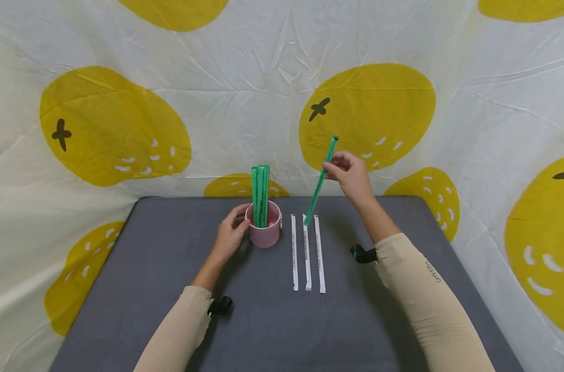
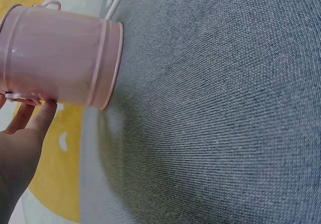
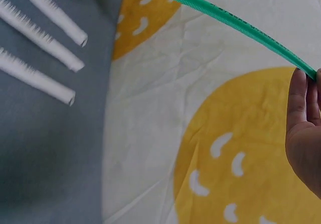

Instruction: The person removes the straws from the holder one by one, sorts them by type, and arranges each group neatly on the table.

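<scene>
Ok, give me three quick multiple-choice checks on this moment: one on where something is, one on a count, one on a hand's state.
1. Where do the white straws lie relative to the pink cup?
A. inside it
B. on the grey table, on the side of the right hand
C. on the cloth behind the table

2. How many white straws lie on the table?
A. two
B. three
C. five

3. What is the right hand doing?
A. pinching a green straw held above the table
B. resting flat on the table
C. gripping the pink cup

Answers:
1. B, the head view shows them side by side just beside the cup, towards the right hand.
2. B, three parallel straws show in the head and right wrist views.
3. A, the fingers close on the tilted green straw, while the left hand touches the cup.
</scene>
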`<state>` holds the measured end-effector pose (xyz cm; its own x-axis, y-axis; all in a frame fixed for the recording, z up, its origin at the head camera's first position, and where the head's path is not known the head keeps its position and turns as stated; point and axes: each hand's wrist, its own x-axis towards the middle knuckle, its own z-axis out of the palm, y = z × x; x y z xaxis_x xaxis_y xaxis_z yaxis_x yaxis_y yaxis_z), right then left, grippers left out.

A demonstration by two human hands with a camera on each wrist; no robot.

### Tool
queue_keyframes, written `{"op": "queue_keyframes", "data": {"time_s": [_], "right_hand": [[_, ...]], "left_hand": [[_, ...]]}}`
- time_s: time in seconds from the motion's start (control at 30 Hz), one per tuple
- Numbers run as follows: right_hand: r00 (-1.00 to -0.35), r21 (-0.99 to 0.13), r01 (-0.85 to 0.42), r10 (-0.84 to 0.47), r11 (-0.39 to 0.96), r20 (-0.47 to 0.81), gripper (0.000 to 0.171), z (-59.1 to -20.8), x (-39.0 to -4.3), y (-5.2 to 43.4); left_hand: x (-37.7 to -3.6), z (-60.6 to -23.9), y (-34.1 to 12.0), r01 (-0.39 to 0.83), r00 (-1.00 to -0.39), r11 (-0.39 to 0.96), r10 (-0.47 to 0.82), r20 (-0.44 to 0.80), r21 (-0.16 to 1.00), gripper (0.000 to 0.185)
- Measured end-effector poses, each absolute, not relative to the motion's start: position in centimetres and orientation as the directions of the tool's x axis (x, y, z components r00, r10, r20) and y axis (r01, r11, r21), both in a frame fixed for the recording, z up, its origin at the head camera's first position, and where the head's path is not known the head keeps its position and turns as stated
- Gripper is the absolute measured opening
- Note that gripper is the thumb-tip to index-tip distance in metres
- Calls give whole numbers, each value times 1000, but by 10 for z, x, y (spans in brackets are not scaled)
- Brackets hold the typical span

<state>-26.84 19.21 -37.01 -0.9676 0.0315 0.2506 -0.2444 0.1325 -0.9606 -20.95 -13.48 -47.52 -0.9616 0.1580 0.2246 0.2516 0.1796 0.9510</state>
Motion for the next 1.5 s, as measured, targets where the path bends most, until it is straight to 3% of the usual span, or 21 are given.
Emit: {"op": "queue_keyframes", "data": {"time_s": [0.6, 0.87, 1.5], "right_hand": [[-993, -909, -96, 19, 406, 114, 36, -421, -258, 229], [-1000, -847, 23, -3, 531, -28, 36, -455, -253, 237], [-969, -887, 195, -57, 417, -240, 36, -517, -240, 231]], "left_hand": [[-209, -474, -136, 240, -963, 188, 168, 209, 952, 44], [-210, -476, -135, 242, -963, 187, 168, 211, 952, 44], [-208, -471, -136, 232, -965, 200, 169, 200, 952, 43]]}}
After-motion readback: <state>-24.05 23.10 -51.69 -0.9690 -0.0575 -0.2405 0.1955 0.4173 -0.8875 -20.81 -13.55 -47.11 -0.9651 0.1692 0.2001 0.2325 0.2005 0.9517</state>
